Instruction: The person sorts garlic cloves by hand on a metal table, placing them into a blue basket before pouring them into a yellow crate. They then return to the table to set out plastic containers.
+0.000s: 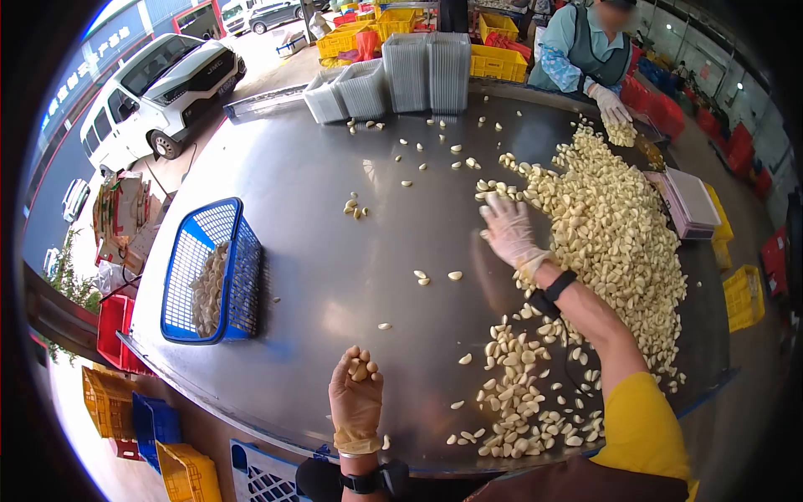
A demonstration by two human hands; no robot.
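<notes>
Peeled garlic cloves (619, 209) lie in a large heap on the right side of the metal table (335, 251). My right hand (508, 230), in a thin pale glove, reaches to the heap's left edge with its fingers spread and touching cloves there. Near the table's front edge my left hand (355, 406), also gloved, is turned palm up, its fingers curled round a few garlic cloves (360, 369). A looser group of cloves (519, 376) spreads between my arms. Farther left stands a blue basket (242, 289) partly filled with cloves.
Stacked clear plastic trays (406, 75) stand at the far edge. A co-worker's gloved hand (611, 105) holds cloves at the back right, near a scale (692, 201). Scattered single cloves dot the table. Yellow and blue crates (155, 427) sit on the floor at left.
</notes>
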